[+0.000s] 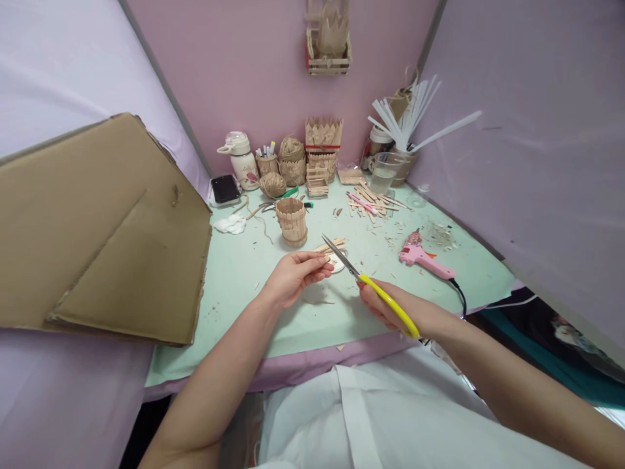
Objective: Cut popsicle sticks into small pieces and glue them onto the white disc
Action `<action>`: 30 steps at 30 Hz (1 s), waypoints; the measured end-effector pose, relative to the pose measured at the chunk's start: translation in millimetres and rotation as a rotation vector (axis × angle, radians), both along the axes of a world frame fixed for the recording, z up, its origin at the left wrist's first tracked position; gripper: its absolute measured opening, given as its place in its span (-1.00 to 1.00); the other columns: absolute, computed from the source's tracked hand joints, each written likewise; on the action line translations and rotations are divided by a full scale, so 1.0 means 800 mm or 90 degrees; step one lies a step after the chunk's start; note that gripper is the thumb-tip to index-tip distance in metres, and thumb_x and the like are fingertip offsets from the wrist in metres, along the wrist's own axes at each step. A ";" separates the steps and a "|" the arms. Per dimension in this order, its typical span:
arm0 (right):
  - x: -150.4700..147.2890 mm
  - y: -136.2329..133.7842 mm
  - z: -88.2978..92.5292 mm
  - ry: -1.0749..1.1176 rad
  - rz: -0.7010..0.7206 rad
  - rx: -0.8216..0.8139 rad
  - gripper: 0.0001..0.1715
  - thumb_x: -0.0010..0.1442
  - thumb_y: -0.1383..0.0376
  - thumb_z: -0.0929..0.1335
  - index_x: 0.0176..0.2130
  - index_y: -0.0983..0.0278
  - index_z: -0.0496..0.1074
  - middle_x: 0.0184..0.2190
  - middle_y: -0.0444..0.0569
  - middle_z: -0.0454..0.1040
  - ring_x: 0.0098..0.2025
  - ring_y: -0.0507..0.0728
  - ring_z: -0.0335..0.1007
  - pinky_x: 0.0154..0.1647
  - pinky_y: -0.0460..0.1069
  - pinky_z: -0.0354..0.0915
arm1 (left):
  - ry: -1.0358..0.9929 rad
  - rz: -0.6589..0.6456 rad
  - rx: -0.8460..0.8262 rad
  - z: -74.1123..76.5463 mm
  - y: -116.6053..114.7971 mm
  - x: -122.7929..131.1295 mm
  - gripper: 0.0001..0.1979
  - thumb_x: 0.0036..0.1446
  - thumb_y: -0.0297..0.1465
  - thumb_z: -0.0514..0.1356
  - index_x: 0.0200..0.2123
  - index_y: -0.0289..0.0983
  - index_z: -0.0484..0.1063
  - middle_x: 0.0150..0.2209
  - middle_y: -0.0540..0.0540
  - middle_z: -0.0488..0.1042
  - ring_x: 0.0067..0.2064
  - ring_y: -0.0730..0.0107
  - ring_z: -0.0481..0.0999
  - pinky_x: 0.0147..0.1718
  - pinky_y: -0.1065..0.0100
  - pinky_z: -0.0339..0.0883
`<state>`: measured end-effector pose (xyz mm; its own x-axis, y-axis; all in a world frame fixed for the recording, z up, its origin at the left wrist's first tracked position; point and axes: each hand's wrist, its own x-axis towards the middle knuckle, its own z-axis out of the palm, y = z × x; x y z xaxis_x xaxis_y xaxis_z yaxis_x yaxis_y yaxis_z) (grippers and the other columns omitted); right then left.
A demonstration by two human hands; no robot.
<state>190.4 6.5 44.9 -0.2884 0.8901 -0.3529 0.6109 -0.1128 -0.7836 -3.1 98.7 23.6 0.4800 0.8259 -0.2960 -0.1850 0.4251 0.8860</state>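
My right hand (383, 305) grips a pair of scissors (385, 296) with long yellow handles; the metal blades point up and left, near the fingertips of the other hand. My left hand (300, 273) is closed in a pinch on a small piece of wooden stick (327, 258), mostly covered by the fingers. Just beyond the fingers, several wooden sticks (334, 246) lie by a round white disc (338, 263), which is partly hidden. Behind the left hand stands a small cup covered with wooden sticks (291, 223).
A pink glue gun (424, 259) lies at the right, its cord running off the edge. Loose sticks (374, 200) with a pink pen (362, 202) lie near a plastic cup of liquid (384, 174). Twine balls (272, 185) and a bottle (241, 163) stand behind; cardboard (131, 260) fills the left.
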 end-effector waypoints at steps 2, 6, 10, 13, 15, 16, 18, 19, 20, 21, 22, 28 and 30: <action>0.003 0.000 -0.003 0.021 0.008 -0.008 -0.53 0.24 -0.05 0.04 -0.47 0.23 0.08 -0.62 -0.25 0.11 -0.61 -0.04 -0.01 -0.61 -0.12 0.04 | -0.005 0.001 -0.008 0.000 0.000 0.000 -0.84 -0.07 -0.43 0.31 -0.38 -0.40 0.52 -0.41 -0.14 0.55 -0.46 0.60 0.48 -0.42 0.61 0.39; 0.006 0.002 -0.007 0.018 0.024 -0.017 -0.50 0.25 -0.04 0.02 -0.51 0.23 0.07 -0.65 -0.25 0.10 -0.63 -0.04 0.00 -0.61 -0.11 0.04 | -0.005 0.000 -0.014 0.000 0.000 0.000 -0.85 -0.06 -0.44 0.30 -0.39 -0.41 0.51 -0.41 -0.13 0.55 -0.47 0.62 0.48 -0.41 0.61 0.39; -0.001 0.003 -0.009 -0.068 -0.021 0.072 -0.60 0.19 -0.03 0.12 -0.45 0.22 0.09 -0.55 -0.19 0.24 -0.54 0.01 0.11 -0.53 -0.09 0.09 | -0.012 -0.005 -0.001 -0.003 0.001 0.000 -0.85 -0.06 -0.44 0.30 -0.38 -0.41 0.50 -0.43 -0.10 0.53 -0.47 0.63 0.48 -0.43 0.62 0.37; -0.007 0.002 -0.015 -0.183 -0.063 0.129 -0.65 0.14 -0.02 0.21 -0.38 0.20 0.09 -0.47 -0.16 0.33 -0.49 0.04 0.19 -0.50 -0.09 0.08 | -0.029 -0.005 0.014 -0.006 0.001 -0.001 -0.87 -0.06 -0.45 0.29 -0.39 -0.39 0.48 -0.43 -0.08 0.53 -0.46 0.62 0.48 -0.43 0.61 0.36; -0.010 0.001 -0.019 -0.248 -0.079 0.152 -0.63 0.12 -0.03 0.24 -0.33 0.19 0.10 -0.43 -0.13 0.37 -0.49 0.06 0.24 -0.52 -0.09 0.04 | -0.043 -0.004 0.025 -0.007 0.002 -0.001 -0.89 -0.05 -0.45 0.28 -0.41 -0.38 0.47 -0.44 -0.07 0.52 -0.47 0.62 0.47 -0.44 0.60 0.35; -0.011 0.001 -0.021 -0.273 -0.085 0.166 -0.60 0.10 -0.05 0.25 -0.30 0.19 0.11 -0.40 -0.11 0.39 -0.48 0.08 0.27 -0.53 -0.09 0.03 | -0.049 -0.002 0.028 -0.008 0.002 -0.001 -0.90 -0.05 -0.45 0.28 -0.41 -0.38 0.46 -0.46 -0.06 0.52 -0.47 0.62 0.47 -0.46 0.61 0.34; -0.013 0.001 -0.023 -0.316 -0.091 0.195 -0.53 0.07 -0.10 0.25 -0.25 0.19 0.12 -0.35 -0.07 0.41 -0.45 0.11 0.31 -0.53 -0.08 0.01 | -0.057 0.003 0.030 -0.008 0.002 -0.001 -0.90 -0.04 -0.45 0.27 -0.40 -0.37 0.46 -0.49 -0.05 0.51 -0.47 0.61 0.47 -0.47 0.61 0.32; -0.014 0.000 -0.023 -0.334 -0.091 0.206 -0.51 0.07 -0.12 0.25 -0.24 0.19 0.13 -0.34 -0.05 0.42 -0.45 0.12 0.33 -0.54 -0.08 0.00 | -0.060 0.005 0.028 -0.008 0.002 -0.001 -0.89 -0.05 -0.46 0.27 -0.39 -0.36 0.46 -0.50 -0.04 0.51 -0.46 0.61 0.47 -0.47 0.61 0.32; -0.014 0.000 -0.023 -0.350 -0.089 0.215 -0.50 0.07 -0.13 0.24 -0.23 0.20 0.13 -0.34 -0.04 0.42 -0.44 0.14 0.34 -0.54 -0.08 0.00 | -0.060 0.007 0.026 -0.008 0.002 -0.001 -0.88 -0.05 -0.46 0.27 -0.38 -0.36 0.46 -0.50 -0.04 0.51 -0.46 0.60 0.47 -0.47 0.60 0.31; -0.015 0.000 -0.022 -0.363 -0.087 0.224 -0.49 0.08 -0.14 0.23 -0.23 0.20 0.13 -0.34 -0.03 0.43 -0.44 0.14 0.35 -0.54 -0.07 -0.01 | -0.060 0.009 0.024 -0.008 0.002 0.000 -0.88 -0.05 -0.46 0.27 -0.37 -0.36 0.46 -0.51 -0.04 0.50 -0.46 0.60 0.47 -0.47 0.60 0.31; -0.016 0.000 -0.022 -0.373 -0.086 0.232 -0.49 0.09 -0.14 0.22 -0.23 0.21 0.13 -0.35 -0.03 0.43 -0.44 0.15 0.36 -0.54 -0.07 -0.01 | -0.058 0.008 0.021 -0.008 0.002 0.000 -0.88 -0.06 -0.47 0.27 -0.37 -0.36 0.46 -0.51 -0.04 0.50 -0.46 0.60 0.47 -0.47 0.60 0.31; -0.020 0.000 -0.021 -0.420 -0.090 0.241 -0.50 0.12 -0.13 0.20 -0.20 0.22 0.15 -0.44 -0.06 0.43 -0.45 0.17 0.39 -0.57 -0.07 -0.08 | -0.052 -0.020 0.017 -0.004 -0.001 0.000 -0.87 -0.05 -0.45 0.26 -0.36 -0.37 0.48 -0.48 -0.04 0.50 -0.44 0.60 0.47 -0.47 0.60 0.30; -0.020 0.000 -0.020 -0.434 -0.088 0.240 -0.50 0.12 -0.13 0.20 -0.19 0.22 0.15 -0.47 -0.07 0.42 -0.45 0.18 0.40 -0.58 -0.07 -0.09 | -0.051 -0.029 0.017 -0.005 -0.001 0.000 -0.87 -0.06 -0.45 0.26 -0.38 -0.38 0.48 -0.48 -0.04 0.50 -0.45 0.61 0.46 -0.47 0.60 0.29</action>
<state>174.6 6.4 28.5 0.0047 0.9968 -0.0795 0.9701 -0.0238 -0.2414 -3.4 98.0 20.0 0.5390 0.8093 -0.2335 -0.2361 0.4112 0.8804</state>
